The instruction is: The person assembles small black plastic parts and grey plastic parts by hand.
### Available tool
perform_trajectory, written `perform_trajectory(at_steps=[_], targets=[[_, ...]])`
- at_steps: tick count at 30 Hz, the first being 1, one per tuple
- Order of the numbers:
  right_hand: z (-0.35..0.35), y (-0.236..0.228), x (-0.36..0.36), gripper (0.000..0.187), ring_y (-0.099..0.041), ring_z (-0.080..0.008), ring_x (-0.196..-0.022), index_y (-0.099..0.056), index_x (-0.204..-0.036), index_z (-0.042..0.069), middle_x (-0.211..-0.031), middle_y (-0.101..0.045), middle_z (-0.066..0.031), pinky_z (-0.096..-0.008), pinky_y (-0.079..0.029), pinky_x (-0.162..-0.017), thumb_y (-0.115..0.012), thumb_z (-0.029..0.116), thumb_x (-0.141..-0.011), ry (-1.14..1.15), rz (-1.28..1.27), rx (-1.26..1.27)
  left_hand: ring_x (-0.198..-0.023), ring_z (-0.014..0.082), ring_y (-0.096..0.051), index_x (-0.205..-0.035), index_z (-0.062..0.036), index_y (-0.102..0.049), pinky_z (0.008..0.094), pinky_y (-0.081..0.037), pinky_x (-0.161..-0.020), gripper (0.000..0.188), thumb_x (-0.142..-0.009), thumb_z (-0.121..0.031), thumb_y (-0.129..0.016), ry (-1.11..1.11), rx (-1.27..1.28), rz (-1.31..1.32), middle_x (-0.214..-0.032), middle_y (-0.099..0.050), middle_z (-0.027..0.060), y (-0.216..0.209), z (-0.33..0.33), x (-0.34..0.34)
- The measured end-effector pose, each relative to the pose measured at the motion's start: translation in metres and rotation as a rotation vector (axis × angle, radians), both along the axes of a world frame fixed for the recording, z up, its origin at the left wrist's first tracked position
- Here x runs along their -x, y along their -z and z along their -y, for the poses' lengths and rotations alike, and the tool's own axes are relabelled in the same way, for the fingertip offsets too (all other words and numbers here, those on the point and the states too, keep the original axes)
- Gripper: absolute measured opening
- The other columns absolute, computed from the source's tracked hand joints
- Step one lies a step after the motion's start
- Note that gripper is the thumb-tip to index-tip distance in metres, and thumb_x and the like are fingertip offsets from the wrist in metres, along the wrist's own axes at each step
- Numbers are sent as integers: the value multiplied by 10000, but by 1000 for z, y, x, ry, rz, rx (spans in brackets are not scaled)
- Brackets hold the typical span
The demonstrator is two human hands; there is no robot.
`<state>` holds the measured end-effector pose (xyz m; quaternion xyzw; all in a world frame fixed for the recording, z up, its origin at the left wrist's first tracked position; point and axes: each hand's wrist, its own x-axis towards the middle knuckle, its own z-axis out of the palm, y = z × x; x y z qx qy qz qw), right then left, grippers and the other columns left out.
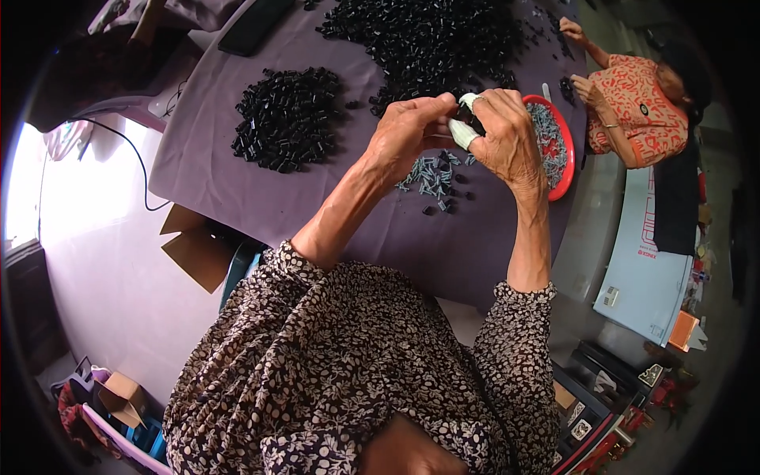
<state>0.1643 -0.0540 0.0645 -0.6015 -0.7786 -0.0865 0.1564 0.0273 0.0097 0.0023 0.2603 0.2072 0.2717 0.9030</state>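
My left hand and my right hand meet above the table, fingers pinched toward each other. What lies between the fingertips is too small and hidden to make out. White finger covers sit on the thumb and a finger of my right hand. Under my hands lies a loose pile of grey screws, with a few small black plastic parts beside it. A red bowl of similar screws stands just right of my right hand. Beyond my hands spreads a large heap of black plastic parts.
A second pile of black parts lies left on the purple tablecloth. A dark flat rectangular object rests at the far left. Another person in an orange patterned top works at the right edge. A cardboard box stands below the table's left side.
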Motion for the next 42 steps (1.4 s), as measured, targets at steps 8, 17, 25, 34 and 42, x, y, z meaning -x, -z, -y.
perform_trajectory(at_steps=[8, 17, 25, 34, 42], targets=[[4, 3, 7, 176, -512, -292, -704, -517, -738, -14, -717, -529, -123, -371, -402, -658, -610, 38, -599, 6, 33, -3, -664, 137, -588, -833, 31, -625, 266, -497, -656, 177, -813, -145, -621, -22, -182, -95, -746, -620, 83, 1, 7, 0], [34, 29, -1, 155, -463, -290, -598, -439, -629, 22, -613, -469, -113, -382, -370, -584, -590, 52, -640, 13, 27, 65, -691, 117, -579, -836, 41, -630, 255, -473, -660, 182, -807, -138, -632, 122, -272, -189, -762, -624, 77, 18, 33, -2], [61, 59, -2, 304, -454, -267, -565, -432, -620, 28, -593, -464, -106, -367, -361, -558, -680, 194, -684, 71, -13, 122, -649, 98, -554, -830, 29, -633, 245, -462, -625, 169, -795, -136, -634, 227, -316, -316, -722, -613, 61, 29, 47, 0], [82, 67, -7, 251, -434, -252, -532, -419, -602, 30, -560, -431, -95, -354, -356, -530, -648, 107, -672, 29, -50, 61, -634, 93, -557, -805, 13, -632, 235, -455, -610, 144, -791, -130, -625, 310, -303, -404, -699, -611, 49, 32, 63, -4], [79, 63, -6, 214, -532, -238, -572, -502, -694, 23, -609, -543, -102, -344, -391, -560, -651, 175, -718, 66, -78, 161, -658, 102, -573, -848, 10, -648, 235, -465, -630, 142, -784, -116, -634, 278, -322, -316, -739, -632, 56, 40, 56, -1]])
